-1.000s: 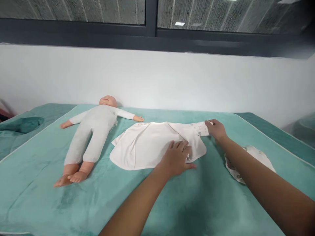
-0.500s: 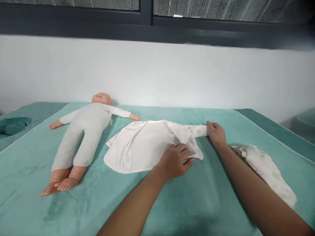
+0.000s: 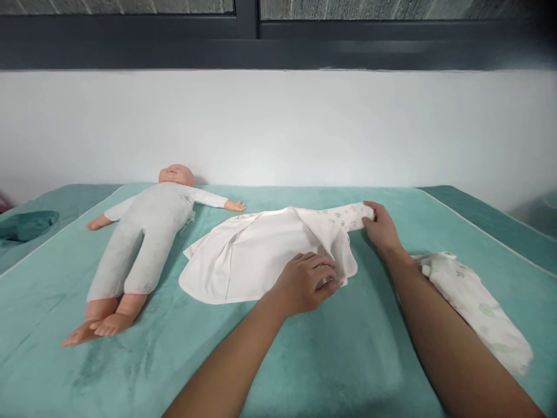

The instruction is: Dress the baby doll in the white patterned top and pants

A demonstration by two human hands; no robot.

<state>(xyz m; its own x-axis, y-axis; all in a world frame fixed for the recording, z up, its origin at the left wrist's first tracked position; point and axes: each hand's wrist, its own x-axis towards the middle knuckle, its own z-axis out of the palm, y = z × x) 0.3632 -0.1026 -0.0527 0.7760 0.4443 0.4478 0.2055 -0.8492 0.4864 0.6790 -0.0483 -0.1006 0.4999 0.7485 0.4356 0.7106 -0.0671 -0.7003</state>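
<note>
A small white baby shirt [image 3: 261, 255] lies spread open on the green bedding, its patterned sleeve stretched out to the right. At that sleeve's cuff, the fingers and thumb of my right hand [image 3: 383, 229] are closed on the fabric, holding it slightly raised. My left hand [image 3: 307, 281] rests over the lower right part of the shirt, fingers curled against its front edge; the fingertips are partly hidden. To the left, a baby doll [image 3: 148, 226] in a pale cloth body lies on its back, arms spread, one hand close to the shirt's far sleeve.
A folded white cloth with a pale green print [image 3: 483, 313] lies right of my right forearm. Green plush bedding [image 3: 339, 360] covers the surface, with a darker green bundle [image 3: 26, 225] at far left. A white wall [image 3: 278, 128] and dark window frame [image 3: 174, 46] stand behind.
My right hand has lifted the sleeve end slightly and turned its grip on the cuff. The shirt's right front panel has shifted a little. My left hand stays on the shirt.
</note>
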